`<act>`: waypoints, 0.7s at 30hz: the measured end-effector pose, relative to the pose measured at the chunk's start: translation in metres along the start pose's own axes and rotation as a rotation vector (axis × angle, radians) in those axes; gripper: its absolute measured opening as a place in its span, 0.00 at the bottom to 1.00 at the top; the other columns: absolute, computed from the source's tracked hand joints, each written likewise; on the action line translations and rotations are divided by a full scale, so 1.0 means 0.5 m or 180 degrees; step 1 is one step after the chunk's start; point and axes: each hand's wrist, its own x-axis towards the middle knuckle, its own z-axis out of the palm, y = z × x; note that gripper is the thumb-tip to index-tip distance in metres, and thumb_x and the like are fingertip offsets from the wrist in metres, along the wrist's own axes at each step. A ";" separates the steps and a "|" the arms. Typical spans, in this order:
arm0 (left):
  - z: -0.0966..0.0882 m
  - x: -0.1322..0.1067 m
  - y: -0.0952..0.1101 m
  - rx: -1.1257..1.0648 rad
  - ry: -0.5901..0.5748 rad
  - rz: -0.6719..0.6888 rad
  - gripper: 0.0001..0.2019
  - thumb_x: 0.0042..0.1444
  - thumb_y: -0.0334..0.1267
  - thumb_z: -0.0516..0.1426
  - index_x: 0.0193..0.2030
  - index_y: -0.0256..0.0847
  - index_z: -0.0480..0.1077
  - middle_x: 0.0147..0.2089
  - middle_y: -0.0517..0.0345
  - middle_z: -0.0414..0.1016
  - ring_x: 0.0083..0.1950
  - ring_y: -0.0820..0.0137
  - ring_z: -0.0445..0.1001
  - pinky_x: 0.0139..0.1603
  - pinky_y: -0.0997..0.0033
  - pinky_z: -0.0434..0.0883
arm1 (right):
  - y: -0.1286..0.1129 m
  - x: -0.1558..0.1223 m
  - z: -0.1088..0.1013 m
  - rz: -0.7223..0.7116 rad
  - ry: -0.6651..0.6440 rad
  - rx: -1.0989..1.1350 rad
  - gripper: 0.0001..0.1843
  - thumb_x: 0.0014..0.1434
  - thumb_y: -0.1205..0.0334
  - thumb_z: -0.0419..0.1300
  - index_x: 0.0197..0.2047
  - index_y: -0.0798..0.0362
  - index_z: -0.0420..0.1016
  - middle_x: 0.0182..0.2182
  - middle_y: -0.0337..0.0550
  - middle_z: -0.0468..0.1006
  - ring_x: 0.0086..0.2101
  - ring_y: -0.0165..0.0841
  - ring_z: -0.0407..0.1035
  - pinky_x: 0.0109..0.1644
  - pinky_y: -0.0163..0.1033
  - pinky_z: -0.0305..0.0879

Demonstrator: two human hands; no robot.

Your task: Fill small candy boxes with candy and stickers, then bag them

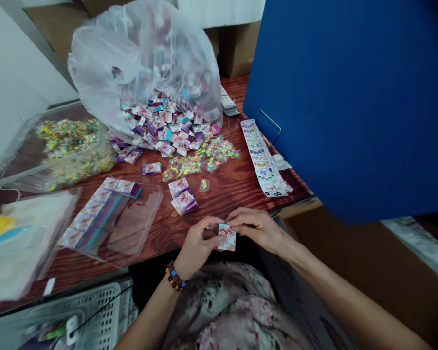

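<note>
The bench (228, 187) is cut off at left. Off its near edge, a box (227, 239) is pinched by the left hand (199, 245); whether its top is gripped by the right hand (259, 228) cannot be told.

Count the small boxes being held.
1: the small printed box, held between the left hand and the right hand. Any behind it would be hidden.

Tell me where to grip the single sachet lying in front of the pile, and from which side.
Probably pinch the sachet by its clear right edge, coming from the near right: it lies flat on the wood-grain table, with small boxes to its left and the sachet pile behind.
</note>
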 end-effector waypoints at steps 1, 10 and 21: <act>-0.002 -0.001 0.001 0.0019 -0.0026 -0.0016 0.16 0.47 0.38 0.64 0.42 0.38 0.68 0.34 0.60 0.73 0.31 0.75 0.72 0.32 0.76 0.73 | -0.001 -0.001 0.000 0.0053 -0.0045 0.0017 0.08 0.60 0.63 0.59 0.36 0.52 0.81 0.36 0.44 0.78 0.36 0.30 0.72 0.39 0.33 0.67; -0.011 -0.006 -0.008 0.0240 0.0031 -0.0050 0.16 0.48 0.40 0.63 0.43 0.38 0.68 0.33 0.61 0.70 0.30 0.74 0.72 0.29 0.74 0.74 | 0.008 -0.012 0.041 0.0920 -0.0081 0.0796 0.08 0.56 0.58 0.61 0.35 0.52 0.79 0.36 0.42 0.74 0.31 0.29 0.70 0.26 0.30 0.68; -0.029 -0.018 -0.002 0.2299 0.1162 0.1228 0.14 0.60 0.34 0.52 0.52 0.45 0.69 0.47 0.53 0.74 0.47 0.67 0.74 0.51 0.64 0.73 | 0.076 0.105 0.054 0.1707 0.1176 0.1327 0.12 0.41 0.58 0.67 0.30 0.56 0.75 0.26 0.38 0.78 0.25 0.29 0.72 0.23 0.31 0.71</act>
